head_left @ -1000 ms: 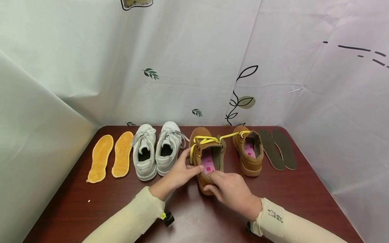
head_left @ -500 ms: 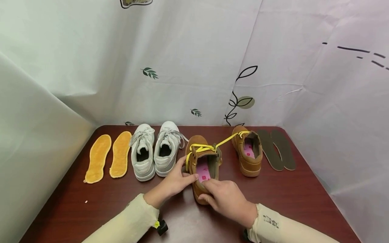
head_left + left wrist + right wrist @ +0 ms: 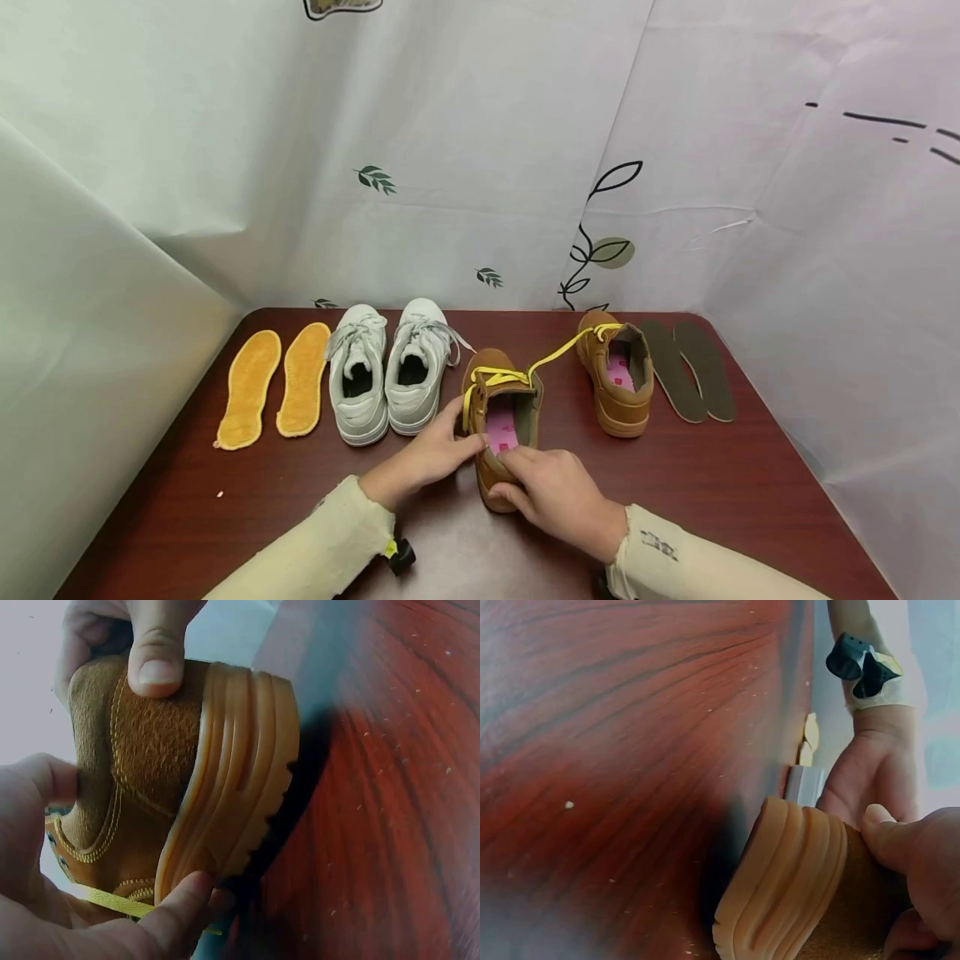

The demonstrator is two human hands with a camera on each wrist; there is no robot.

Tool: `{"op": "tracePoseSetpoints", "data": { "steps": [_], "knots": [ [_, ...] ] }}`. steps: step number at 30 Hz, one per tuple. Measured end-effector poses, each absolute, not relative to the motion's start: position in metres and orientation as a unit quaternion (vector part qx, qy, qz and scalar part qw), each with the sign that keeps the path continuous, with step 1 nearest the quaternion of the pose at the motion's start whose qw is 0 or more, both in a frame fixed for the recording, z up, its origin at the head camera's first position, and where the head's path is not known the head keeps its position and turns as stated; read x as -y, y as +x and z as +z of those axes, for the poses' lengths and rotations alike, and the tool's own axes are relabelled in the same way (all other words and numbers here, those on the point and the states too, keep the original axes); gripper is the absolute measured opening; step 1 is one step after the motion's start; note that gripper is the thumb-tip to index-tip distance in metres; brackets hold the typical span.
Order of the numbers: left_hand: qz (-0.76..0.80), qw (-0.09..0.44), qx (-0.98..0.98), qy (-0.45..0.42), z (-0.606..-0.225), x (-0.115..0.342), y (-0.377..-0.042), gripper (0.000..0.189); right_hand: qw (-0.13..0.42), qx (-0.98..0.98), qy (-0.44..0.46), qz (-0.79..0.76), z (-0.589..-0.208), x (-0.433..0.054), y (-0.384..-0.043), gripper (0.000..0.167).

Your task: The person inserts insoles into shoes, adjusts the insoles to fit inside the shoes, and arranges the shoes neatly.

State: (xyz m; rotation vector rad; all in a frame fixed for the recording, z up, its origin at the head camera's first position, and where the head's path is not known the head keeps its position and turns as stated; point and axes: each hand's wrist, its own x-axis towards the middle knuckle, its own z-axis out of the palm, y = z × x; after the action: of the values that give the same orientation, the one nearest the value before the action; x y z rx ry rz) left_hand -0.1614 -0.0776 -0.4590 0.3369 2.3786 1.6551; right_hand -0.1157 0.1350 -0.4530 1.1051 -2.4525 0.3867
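Observation:
Both hands hold a brown lace-up shoe (image 3: 491, 483) with a tan ridged sole and a pink patterned insole (image 3: 501, 429). My left hand (image 3: 431, 454) grips its left side; in the left wrist view the thumb is at the collar and the fingertips (image 3: 191, 892) press the sole. At the heel, my right hand (image 3: 562, 496) pinches the back, thumb (image 3: 885, 832) outside and fingers over the rim into the opening. Yellow laces (image 3: 495, 375) cross its front, and a strand stretches to the second brown shoe (image 3: 622, 412), farther back on the right.
White sneakers (image 3: 360, 417) stand close on the left, toes toward the curtain. Two orange insoles (image 3: 251, 383) lie beyond them, and two dark insoles (image 3: 703, 367) lie at the far right. Patterned white curtain (image 3: 480, 167) encloses the back and sides of the dark red table (image 3: 705, 500).
The gripped brown shoe has come toward me and slightly left, with both hands keeping their hold. The yellow strand to the other shoe now spans a longer gap.

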Motion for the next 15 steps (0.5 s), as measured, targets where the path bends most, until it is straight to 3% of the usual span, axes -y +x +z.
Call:
{"op": "tracePoseSetpoints", "data": {
  "steps": [10, 15],
  "knots": [
    [0.426, 0.061, -0.892, 0.137, -0.453, 0.075, -0.168, 0.043, 0.215, 0.881, 0.398, 0.139, -0.463, -0.132, -0.117, 0.032],
    [0.381, 0.017, -0.916, 0.126, -0.457, 0.063, -0.173, 0.060, 0.207, 0.888, 0.390, 0.127, -0.464, -0.132, -0.115, 0.033]
  ]
}}
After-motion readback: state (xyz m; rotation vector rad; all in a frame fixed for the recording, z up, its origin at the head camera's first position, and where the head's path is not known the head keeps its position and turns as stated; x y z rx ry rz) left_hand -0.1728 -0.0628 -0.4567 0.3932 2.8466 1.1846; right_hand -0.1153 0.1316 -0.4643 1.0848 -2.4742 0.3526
